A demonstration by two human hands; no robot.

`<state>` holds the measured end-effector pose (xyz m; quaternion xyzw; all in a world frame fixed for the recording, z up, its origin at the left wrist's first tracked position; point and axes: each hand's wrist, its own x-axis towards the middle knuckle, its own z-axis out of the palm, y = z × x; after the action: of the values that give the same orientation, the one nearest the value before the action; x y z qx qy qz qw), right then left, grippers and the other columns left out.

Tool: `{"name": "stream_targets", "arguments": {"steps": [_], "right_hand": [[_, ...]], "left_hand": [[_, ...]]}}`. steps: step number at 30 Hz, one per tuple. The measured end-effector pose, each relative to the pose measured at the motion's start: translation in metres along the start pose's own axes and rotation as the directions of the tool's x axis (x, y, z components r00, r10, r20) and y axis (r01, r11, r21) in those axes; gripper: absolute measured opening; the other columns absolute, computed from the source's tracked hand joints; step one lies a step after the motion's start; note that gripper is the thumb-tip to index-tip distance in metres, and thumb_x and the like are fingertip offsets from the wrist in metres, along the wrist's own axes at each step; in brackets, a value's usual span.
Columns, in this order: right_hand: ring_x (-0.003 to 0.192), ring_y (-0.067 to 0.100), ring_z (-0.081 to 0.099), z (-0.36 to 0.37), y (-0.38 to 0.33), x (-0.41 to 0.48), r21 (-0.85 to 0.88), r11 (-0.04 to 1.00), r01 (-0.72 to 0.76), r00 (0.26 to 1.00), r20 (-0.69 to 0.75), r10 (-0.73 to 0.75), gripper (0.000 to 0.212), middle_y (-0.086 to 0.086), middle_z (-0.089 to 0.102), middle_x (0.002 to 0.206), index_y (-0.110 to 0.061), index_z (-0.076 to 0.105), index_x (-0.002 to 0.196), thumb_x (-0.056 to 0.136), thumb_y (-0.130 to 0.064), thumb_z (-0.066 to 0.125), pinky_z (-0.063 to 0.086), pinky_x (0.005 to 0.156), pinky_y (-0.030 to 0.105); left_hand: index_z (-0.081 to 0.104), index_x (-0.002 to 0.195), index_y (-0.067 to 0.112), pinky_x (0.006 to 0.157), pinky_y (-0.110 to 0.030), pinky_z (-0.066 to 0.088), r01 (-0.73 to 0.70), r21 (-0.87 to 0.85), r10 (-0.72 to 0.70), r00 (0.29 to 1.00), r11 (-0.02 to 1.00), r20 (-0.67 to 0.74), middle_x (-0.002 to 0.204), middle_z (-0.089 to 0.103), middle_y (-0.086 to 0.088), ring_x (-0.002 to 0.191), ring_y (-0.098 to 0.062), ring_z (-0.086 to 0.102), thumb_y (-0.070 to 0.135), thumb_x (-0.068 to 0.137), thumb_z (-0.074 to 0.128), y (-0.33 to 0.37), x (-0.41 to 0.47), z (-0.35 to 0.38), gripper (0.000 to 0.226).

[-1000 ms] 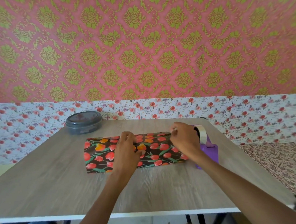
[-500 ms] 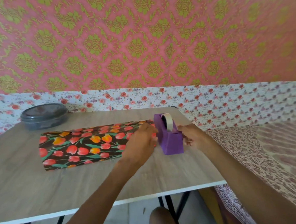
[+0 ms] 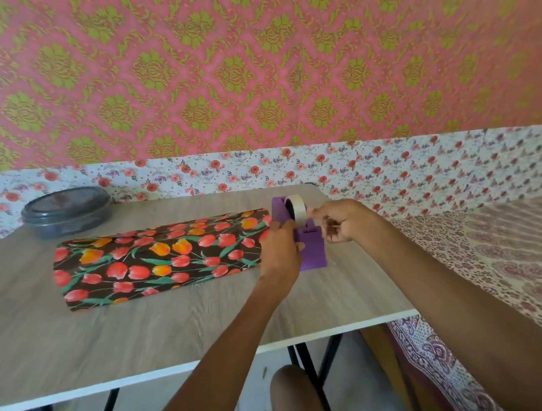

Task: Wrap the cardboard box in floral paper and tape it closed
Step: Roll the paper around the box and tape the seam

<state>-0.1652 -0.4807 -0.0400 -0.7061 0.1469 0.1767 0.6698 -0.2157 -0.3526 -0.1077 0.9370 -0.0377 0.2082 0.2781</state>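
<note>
One wrapped box (image 3: 160, 256); left hand (image 3: 281, 250) clasps one dispenser (image 3: 311, 248); right hand (image 3: 341, 221) pinches tape.

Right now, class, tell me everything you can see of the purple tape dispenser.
The purple tape dispenser looks like smooth plastic. It stands upright on the wooden table, at the right end of the floral-wrapped box. A pale tape roll sits upright in its top. The left hand steadies its near side; the right hand pinches at the roll.

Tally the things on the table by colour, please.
Floral: 1, wrapped box
Purple: 1, tape dispenser
Grey: 1, lidded container
Total: 3
</note>
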Motion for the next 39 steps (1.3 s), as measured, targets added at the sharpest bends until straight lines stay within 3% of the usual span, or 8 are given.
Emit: {"name": "stream_targets", "arguments": {"steps": [4, 10, 16, 20, 26, 32, 37, 39], "right_hand": [[0.056, 0.008, 0.035, 0.000, 0.006, -0.012, -0.015, 0.999, 0.047, 0.999, -0.022, -0.047, 0.013, 0.000, 0.038, 0.067, -0.011, 0.061, 0.083, 0.096, -0.008, 0.061, 0.047, 0.049, 0.021], [0.050, 0.011, 0.036, -0.006, 0.035, -0.029, -0.111, 0.981, 0.159, 0.983, -0.073, -0.168, 0.025, 0.001, 0.043, 0.058, -0.015, 0.056, 0.070, 0.094, -0.013, 0.063, 0.036, 0.047, 0.021], [0.058, 0.015, 0.042, 0.007, 0.061, -0.025, -0.071, 0.964, 0.256, 0.943, -0.203, -0.265, 0.019, 0.004, 0.048, 0.067, -0.005, 0.064, 0.086, 0.090, -0.023, 0.070, 0.039, 0.046, 0.025], [0.065, 0.015, 0.047, 0.004, 0.065, -0.023, -0.064, 0.967, 0.245, 0.940, -0.229, -0.253, 0.019, 0.002, 0.050, 0.072, -0.015, 0.061, 0.075, 0.092, -0.020, 0.067, 0.044, 0.050, 0.025], [0.062, 0.014, 0.047, 0.000, 0.066, -0.023, -0.095, 0.966, 0.240, 0.943, -0.216, -0.255, 0.018, 0.005, 0.060, 0.078, -0.005, 0.068, 0.096, 0.091, -0.023, 0.066, 0.041, 0.050, 0.024], [0.052, 0.012, 0.043, -0.003, 0.070, -0.022, -0.176, 0.948, 0.265, 0.931, -0.208, -0.299, 0.028, 0.001, 0.056, 0.062, -0.011, 0.064, 0.070, 0.090, -0.029, 0.070, 0.033, 0.044, 0.022], [0.071, 0.022, 0.065, -0.003, 0.078, -0.008, -0.640, 0.738, 0.212, 0.854, -0.246, -0.459, 0.024, 0.005, 0.069, 0.079, -0.009, 0.068, 0.077, 0.081, -0.032, 0.073, 0.050, 0.062, 0.029], [0.078, 0.021, 0.068, -0.007, 0.083, -0.007, -0.710, 0.678, 0.189, 0.855, -0.221, -0.470, 0.021, 0.004, 0.074, 0.085, -0.011, 0.074, 0.084, 0.080, -0.032, 0.076, 0.055, 0.070, 0.029]], "left_hand": [[0.062, 0.118, 0.009, 0.075, -0.029, 0.041, 0.010, -0.027, -0.011, 1.000, 1.000, -0.029, 0.110, 0.061, -0.012, 0.098, -0.028, 0.060, 0.009, 0.089, 0.065, 0.001, -0.001, 0.004, 0.029], [0.064, 0.106, 0.011, 0.069, -0.025, 0.043, 0.023, -0.031, -0.025, 0.996, 0.999, -0.085, 0.099, 0.067, -0.007, 0.088, -0.022, 0.062, 0.009, 0.085, 0.070, 0.001, -0.001, 0.011, 0.022], [0.069, 0.097, 0.015, 0.067, -0.023, 0.045, 0.029, -0.039, -0.034, 0.991, 0.999, -0.128, 0.092, 0.070, -0.003, 0.077, -0.016, 0.061, 0.014, 0.082, 0.074, 0.004, -0.005, 0.015, 0.016], [0.069, 0.099, 0.013, 0.066, -0.022, 0.039, 0.026, -0.035, -0.031, 0.989, 0.999, -0.143, 0.094, 0.069, -0.004, 0.074, -0.012, 0.052, 0.014, 0.083, 0.074, 0.004, -0.005, 0.015, 0.017], [0.067, 0.102, 0.011, 0.067, -0.021, 0.036, 0.016, -0.001, -0.016, 0.991, 1.000, -0.136, 0.100, 0.067, -0.006, 0.076, -0.011, 0.048, 0.015, 0.085, 0.072, 0.005, -0.005, 0.014, 0.019], [0.066, 0.105, 0.010, 0.066, -0.020, 0.035, 0.018, 0.004, -0.017, 0.992, 1.000, -0.122, 0.101, 0.066, -0.007, 0.076, -0.011, 0.048, 0.013, 0.085, 0.072, 0.005, -0.004, 0.013, 0.021], [0.066, 0.107, 0.008, 0.068, -0.021, 0.038, 0.029, -0.015, -0.030, 0.995, 0.999, -0.095, 0.103, 0.066, -0.008, 0.078, -0.012, 0.049, 0.014, 0.085, 0.071, 0.006, -0.003, 0.009, 0.024], [0.065, 0.108, 0.008, 0.068, -0.021, 0.038, 0.022, -0.019, -0.024, 0.997, 1.000, -0.075, 0.104, 0.066, -0.009, 0.080, -0.012, 0.050, 0.014, 0.085, 0.071, 0.005, -0.003, 0.008, 0.024]]}}
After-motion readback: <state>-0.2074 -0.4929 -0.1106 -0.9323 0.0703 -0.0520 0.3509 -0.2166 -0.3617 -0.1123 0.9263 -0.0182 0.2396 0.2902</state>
